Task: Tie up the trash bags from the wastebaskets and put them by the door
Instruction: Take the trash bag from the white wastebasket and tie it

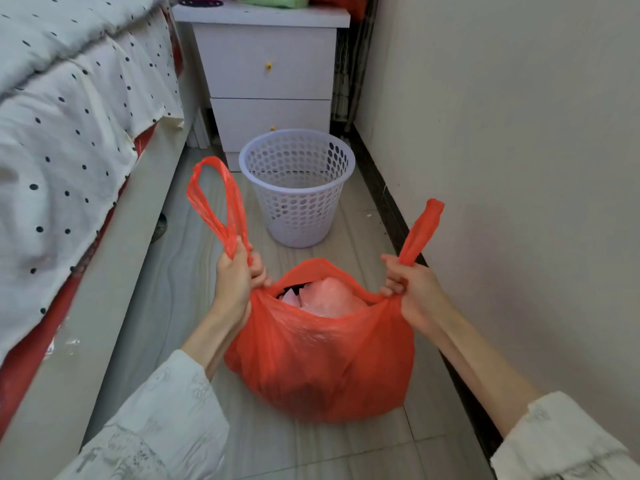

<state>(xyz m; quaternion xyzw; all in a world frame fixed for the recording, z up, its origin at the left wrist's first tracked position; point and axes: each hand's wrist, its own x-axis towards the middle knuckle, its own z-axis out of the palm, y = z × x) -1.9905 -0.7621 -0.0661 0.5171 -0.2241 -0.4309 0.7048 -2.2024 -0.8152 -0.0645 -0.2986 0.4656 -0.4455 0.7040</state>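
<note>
A full red plastic trash bag (pixel 322 362) sits on the floor in front of me, its mouth open and pale pink rubbish showing inside. My left hand (pixel 235 278) grips the bag's left handle, whose loop (pixel 216 199) stands up above my fist. My right hand (pixel 412 292) grips the right handle, its twisted end (pixel 422 230) sticking up toward the wall. The two hands hold the handles apart. Behind the bag stands a pale lilac perforated wastebasket (pixel 298 185), upright and without a bag.
A bed with a dotted white cover (pixel 69 140) and its pale frame runs along the left. A white two-drawer nightstand (pixel 270 74) stands behind the wastebasket. A wall with a dark skirting board (pixel 391 216) closes the right side. Grey floor tiles (pixel 173 306) form a narrow aisle.
</note>
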